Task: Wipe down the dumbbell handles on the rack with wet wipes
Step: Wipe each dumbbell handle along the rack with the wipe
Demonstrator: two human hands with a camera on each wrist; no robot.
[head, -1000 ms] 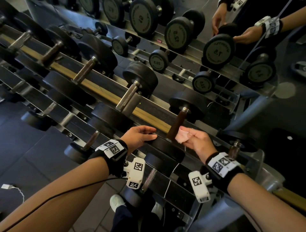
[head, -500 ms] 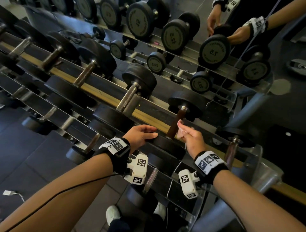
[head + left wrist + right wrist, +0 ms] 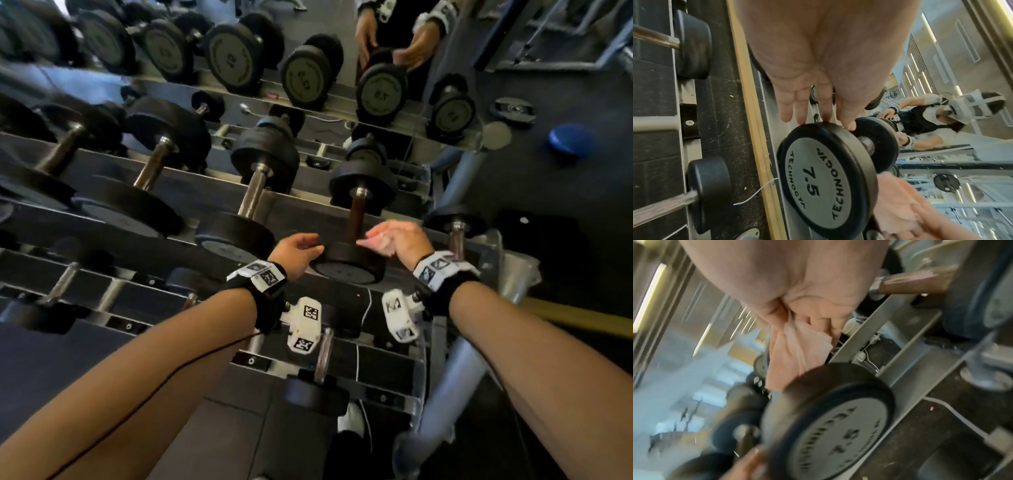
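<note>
Change: your head has tipped down and swung since half a second ago, so the rack (image 3: pixel 191 192) now runs nearly level across the head view and the mirror (image 3: pixel 445 41) shows more floor. Your right hand (image 3: pixel 399 240) has come off the handle (image 3: pixel 354 219), where it sat against the bar a moment back; your left hand (image 3: pixel 296 255) has stayed on the near plate.

Dumbbell: the 7.5 (image 3: pixel 824 185) lies across the rack rails, second from the right end of its row, its handle bare between your two hands.

Left hand: your fingers (image 3: pixel 797 112) are straight and spread a little, tips touching the rim of the near plate (the marked one); they curl round nothing.

Right hand: you pinch the wipe (image 3: pixel 795 353) between thumb and curled fingers, and its loose end hangs down just beside the near plate. From the head view the wipe (image 3: pixel 373 241) is near the foot of the handle, but you cannot tell whether it touches the bar.

Other dumbbells: a heavier one (image 3: pixel 250 205) lies just left of yours, a lighter one (image 3: pixel 455 229) just right.

Hard to see: the right wrist view is smeared, so plate lettering there is unreadable. The left of the head view is blurred too. Your left palm hides most of the handle in the left wrist view; only the collar (image 3: pixel 866 142) shows. In the mirror your reflected hands are cut off at the top edge.
</note>
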